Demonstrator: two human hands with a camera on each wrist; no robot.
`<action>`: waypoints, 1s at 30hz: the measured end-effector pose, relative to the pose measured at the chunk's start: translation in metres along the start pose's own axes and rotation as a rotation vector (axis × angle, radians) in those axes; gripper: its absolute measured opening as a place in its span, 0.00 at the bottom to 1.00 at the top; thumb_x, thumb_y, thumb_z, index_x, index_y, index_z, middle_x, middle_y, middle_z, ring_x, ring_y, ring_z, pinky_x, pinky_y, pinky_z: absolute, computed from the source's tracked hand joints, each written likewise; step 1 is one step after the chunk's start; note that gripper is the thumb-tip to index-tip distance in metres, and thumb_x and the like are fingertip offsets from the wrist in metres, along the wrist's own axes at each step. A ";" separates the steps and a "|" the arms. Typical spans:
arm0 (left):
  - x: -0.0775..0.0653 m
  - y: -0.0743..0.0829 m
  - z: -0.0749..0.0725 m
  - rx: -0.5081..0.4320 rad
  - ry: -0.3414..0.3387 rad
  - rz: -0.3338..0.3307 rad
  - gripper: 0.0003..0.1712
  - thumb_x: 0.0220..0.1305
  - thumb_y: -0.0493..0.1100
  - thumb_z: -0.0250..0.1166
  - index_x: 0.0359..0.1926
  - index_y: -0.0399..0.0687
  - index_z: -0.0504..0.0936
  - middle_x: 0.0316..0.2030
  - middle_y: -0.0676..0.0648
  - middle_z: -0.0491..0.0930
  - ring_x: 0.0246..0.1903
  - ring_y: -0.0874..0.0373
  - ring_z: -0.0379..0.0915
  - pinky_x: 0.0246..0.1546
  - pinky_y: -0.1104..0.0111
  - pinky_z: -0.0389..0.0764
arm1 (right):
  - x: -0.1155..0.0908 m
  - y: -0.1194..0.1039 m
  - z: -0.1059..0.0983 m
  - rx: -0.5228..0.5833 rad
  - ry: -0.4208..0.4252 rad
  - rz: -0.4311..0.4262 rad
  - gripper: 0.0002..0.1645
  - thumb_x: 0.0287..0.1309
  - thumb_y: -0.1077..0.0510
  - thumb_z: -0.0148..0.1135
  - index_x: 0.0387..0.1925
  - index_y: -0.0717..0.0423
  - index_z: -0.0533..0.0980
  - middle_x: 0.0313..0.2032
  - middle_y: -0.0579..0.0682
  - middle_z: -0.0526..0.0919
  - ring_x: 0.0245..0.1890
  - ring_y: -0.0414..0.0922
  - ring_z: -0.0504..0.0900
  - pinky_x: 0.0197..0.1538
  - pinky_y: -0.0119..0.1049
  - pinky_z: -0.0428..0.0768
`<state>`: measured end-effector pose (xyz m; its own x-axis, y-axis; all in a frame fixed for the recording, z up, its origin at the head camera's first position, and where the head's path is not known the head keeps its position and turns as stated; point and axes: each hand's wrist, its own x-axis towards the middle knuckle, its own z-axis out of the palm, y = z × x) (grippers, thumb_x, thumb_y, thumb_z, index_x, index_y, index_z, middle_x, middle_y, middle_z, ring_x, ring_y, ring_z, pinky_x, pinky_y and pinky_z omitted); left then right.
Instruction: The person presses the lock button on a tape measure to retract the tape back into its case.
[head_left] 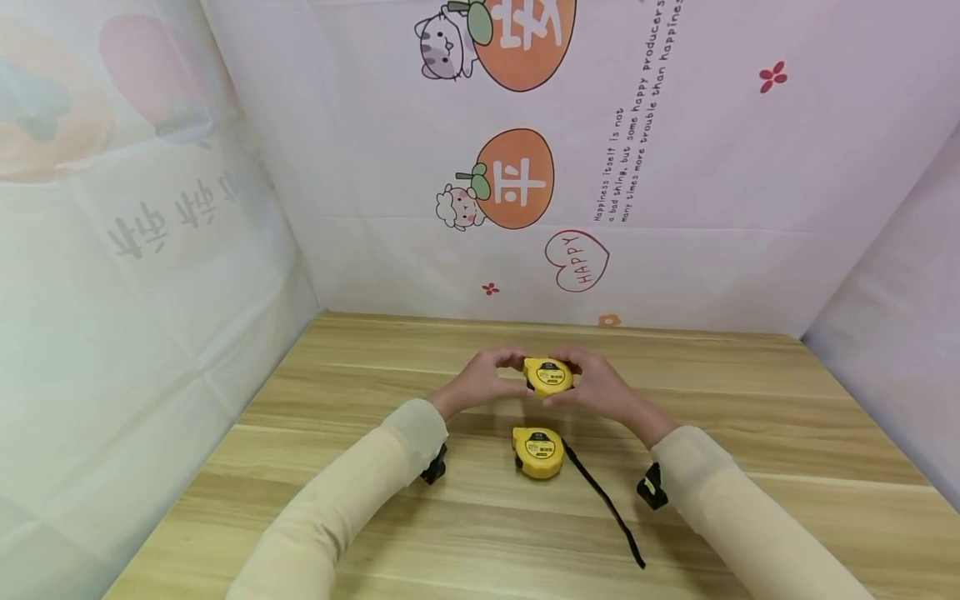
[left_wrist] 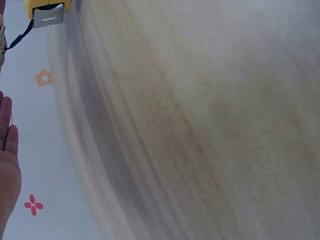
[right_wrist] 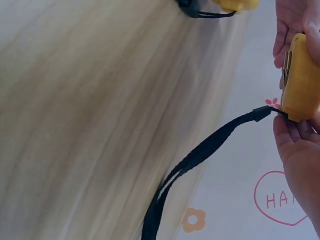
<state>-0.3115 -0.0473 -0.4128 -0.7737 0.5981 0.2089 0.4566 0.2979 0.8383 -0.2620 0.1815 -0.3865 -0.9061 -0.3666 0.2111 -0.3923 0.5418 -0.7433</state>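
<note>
A yellow tape measure (head_left: 550,377) with a black-and-yellow label is held above the table between both hands. My left hand (head_left: 486,379) grips its left side with thumb and fingers, and my right hand (head_left: 597,385) grips its right side. In the right wrist view, the held tape measure (right_wrist: 299,82) shows its metal clip and a black wrist strap (right_wrist: 200,150) trailing from one end. Nearer me, a second yellow tape measure (head_left: 538,454) lies on the table, its black strap (head_left: 603,498) stretched to the right. The left wrist view catches only part of my left hand (left_wrist: 9,165).
The wood-grain tabletop (head_left: 360,500) runs back to a white printed cloth (head_left: 390,258) hung behind it. More cloth closes off the left and right sides. A black wrist-worn device (head_left: 652,487) sits below the right cuff, another (head_left: 435,465) below the left.
</note>
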 end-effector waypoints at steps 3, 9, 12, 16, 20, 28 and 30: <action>0.001 -0.003 0.001 0.007 -0.019 -0.033 0.31 0.52 0.51 0.76 0.57 0.55 0.78 0.46 0.58 0.79 0.54 0.61 0.71 0.60 0.52 0.66 | 0.001 0.005 0.002 -0.008 -0.014 -0.003 0.44 0.42 0.60 0.80 0.60 0.71 0.69 0.54 0.62 0.76 0.53 0.56 0.76 0.56 0.51 0.74; 0.003 -0.006 0.001 0.024 -0.046 -0.067 0.31 0.53 0.50 0.76 0.57 0.53 0.78 0.47 0.58 0.79 0.55 0.59 0.70 0.60 0.54 0.67 | 0.003 0.011 0.005 -0.012 -0.032 0.036 0.44 0.42 0.59 0.80 0.60 0.70 0.70 0.53 0.60 0.77 0.51 0.54 0.76 0.53 0.47 0.77; 0.004 -0.007 0.001 0.024 -0.062 -0.079 0.30 0.53 0.48 0.76 0.57 0.50 0.78 0.46 0.56 0.78 0.55 0.59 0.71 0.60 0.54 0.67 | 0.005 0.014 0.008 -0.020 -0.052 0.060 0.44 0.42 0.58 0.80 0.60 0.69 0.69 0.52 0.58 0.78 0.50 0.52 0.77 0.52 0.46 0.77; 0.005 -0.009 0.001 0.025 -0.087 -0.090 0.29 0.55 0.45 0.75 0.57 0.47 0.77 0.47 0.55 0.78 0.53 0.58 0.72 0.58 0.57 0.70 | 0.008 0.016 0.011 -0.022 -0.076 0.076 0.45 0.42 0.58 0.81 0.60 0.68 0.69 0.50 0.56 0.78 0.48 0.49 0.77 0.51 0.44 0.77; 0.007 -0.014 0.002 0.035 -0.108 -0.099 0.29 0.55 0.45 0.75 0.58 0.48 0.77 0.47 0.54 0.78 0.52 0.59 0.72 0.57 0.59 0.71 | 0.010 0.021 0.013 -0.031 -0.080 0.078 0.45 0.41 0.56 0.81 0.59 0.68 0.70 0.49 0.54 0.79 0.47 0.48 0.78 0.51 0.44 0.77; 0.010 -0.020 0.004 0.103 -0.138 -0.116 0.28 0.56 0.44 0.74 0.58 0.46 0.77 0.47 0.55 0.78 0.50 0.61 0.72 0.56 0.64 0.72 | 0.012 0.029 0.018 -0.037 -0.088 0.131 0.47 0.39 0.53 0.82 0.59 0.68 0.70 0.49 0.55 0.79 0.48 0.48 0.78 0.52 0.44 0.77; 0.010 -0.020 0.005 0.116 -0.142 -0.124 0.29 0.56 0.44 0.74 0.58 0.45 0.77 0.48 0.54 0.78 0.51 0.61 0.73 0.55 0.65 0.72 | 0.013 0.031 0.019 -0.043 -0.089 0.140 0.48 0.38 0.52 0.83 0.59 0.68 0.70 0.50 0.55 0.79 0.48 0.48 0.78 0.52 0.44 0.77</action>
<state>-0.3266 -0.0439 -0.4301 -0.7616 0.6475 0.0279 0.4154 0.4546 0.7879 -0.2827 0.1790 -0.4192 -0.9354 -0.3501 0.0492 -0.2718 0.6231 -0.7334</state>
